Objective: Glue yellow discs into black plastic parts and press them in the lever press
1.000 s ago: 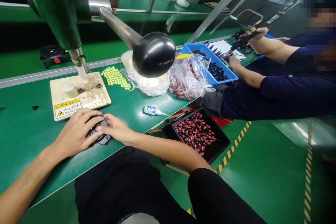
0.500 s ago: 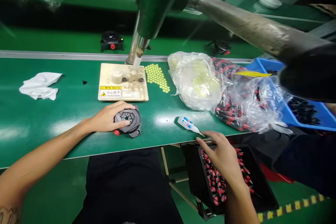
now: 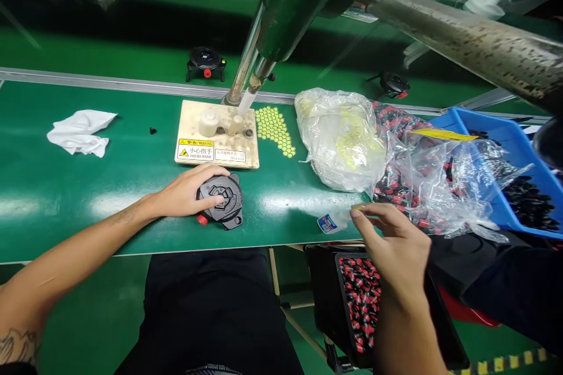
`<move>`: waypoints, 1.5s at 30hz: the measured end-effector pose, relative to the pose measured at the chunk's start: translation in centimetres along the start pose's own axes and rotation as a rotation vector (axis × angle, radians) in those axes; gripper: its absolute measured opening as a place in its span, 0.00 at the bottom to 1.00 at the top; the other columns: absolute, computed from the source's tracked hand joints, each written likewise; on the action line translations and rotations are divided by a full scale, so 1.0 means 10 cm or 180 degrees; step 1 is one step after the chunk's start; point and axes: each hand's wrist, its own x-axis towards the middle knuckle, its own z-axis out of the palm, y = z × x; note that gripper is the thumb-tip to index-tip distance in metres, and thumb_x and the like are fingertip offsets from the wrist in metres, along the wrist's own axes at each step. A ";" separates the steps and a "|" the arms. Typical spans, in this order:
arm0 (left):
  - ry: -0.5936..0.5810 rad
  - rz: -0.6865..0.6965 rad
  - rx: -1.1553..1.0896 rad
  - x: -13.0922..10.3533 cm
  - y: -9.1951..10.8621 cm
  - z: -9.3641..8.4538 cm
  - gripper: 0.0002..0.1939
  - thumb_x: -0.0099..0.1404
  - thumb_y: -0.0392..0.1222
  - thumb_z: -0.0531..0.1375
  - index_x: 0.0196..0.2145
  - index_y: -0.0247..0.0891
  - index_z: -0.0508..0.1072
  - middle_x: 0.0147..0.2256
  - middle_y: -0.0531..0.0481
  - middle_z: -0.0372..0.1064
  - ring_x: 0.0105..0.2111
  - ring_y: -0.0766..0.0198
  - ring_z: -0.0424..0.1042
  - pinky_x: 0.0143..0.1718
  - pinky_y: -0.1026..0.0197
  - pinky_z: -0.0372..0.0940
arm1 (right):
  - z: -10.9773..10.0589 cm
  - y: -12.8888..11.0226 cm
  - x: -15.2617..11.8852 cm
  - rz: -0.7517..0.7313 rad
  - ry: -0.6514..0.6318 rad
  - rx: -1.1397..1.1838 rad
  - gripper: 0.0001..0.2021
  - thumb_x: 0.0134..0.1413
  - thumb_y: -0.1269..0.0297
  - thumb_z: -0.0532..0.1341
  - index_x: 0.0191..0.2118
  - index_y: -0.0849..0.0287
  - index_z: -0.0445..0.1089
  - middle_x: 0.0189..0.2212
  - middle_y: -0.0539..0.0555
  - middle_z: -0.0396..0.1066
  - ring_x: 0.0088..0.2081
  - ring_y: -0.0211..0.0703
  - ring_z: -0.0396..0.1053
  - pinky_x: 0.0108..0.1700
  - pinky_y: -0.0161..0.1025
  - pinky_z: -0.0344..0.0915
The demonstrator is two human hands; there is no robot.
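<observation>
My left hand (image 3: 185,190) lies around a round black plastic base (image 3: 229,206) on the bench, thumb over its centre and fingers along its far edge. A red knob (image 3: 202,220) sticks out of the base's near left side. At the bench's front edge, my right hand (image 3: 398,240) pinches the nozzle end of a small white glue bottle (image 3: 333,223) with a blue label. The fingertips hide the nozzle. Behind the base is a cream press plate (image 3: 241,155) with a warning label.
Yellow-green round pieces (image 3: 275,129) lie right of the plate. Plastic bags (image 3: 341,146) and a blue bin (image 3: 523,146) of black parts are at the right. A tray of red-and-black parts (image 3: 358,299) stands below the edge. A white cloth (image 3: 81,132) lies left; a press column (image 3: 303,0) rises overhead.
My right hand has closed on the glue bottle's nozzle end, and the bottle has turned and shifted. The left hand stays on the base. The whole view has shifted slightly.
</observation>
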 end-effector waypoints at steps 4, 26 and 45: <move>-0.0229 0.0767 0.0442 -0.03 0.11 -0.08 0.24 0.75 0.46 0.61 0.65 0.43 0.70 0.72 0.37 0.61 0.71 0.43 0.61 0.71 0.37 0.58 | 0.34 -0.02 -0.03 -0.0234 0.0154 0.0262 0.08 0.59 0.55 0.72 0.35 0.53 0.78 0.34 0.55 0.76 0.36 0.46 0.76 0.34 0.42 0.74; -0.0827 -0.0521 0.1032 0.03 0.23 -0.36 0.28 0.75 0.59 0.61 0.64 0.40 0.70 0.59 0.41 0.76 0.56 0.47 0.76 0.52 0.54 0.69 | 0.95 -0.47 -0.04 -0.0047 -0.1000 0.1988 0.19 0.71 0.47 0.62 0.58 0.52 0.65 0.35 0.51 0.79 0.24 0.38 0.69 0.28 0.38 0.70; -0.0942 -0.1035 -0.1422 -0.03 -0.10 -0.34 0.20 0.71 0.53 0.67 0.51 0.36 0.76 0.50 0.41 0.80 0.46 0.56 0.80 0.45 0.58 0.74 | 1.76 -1.05 0.93 0.0528 -0.1910 0.3781 0.18 0.53 0.44 0.71 0.37 0.49 0.69 0.21 0.41 0.51 0.20 0.34 0.41 0.20 0.36 0.45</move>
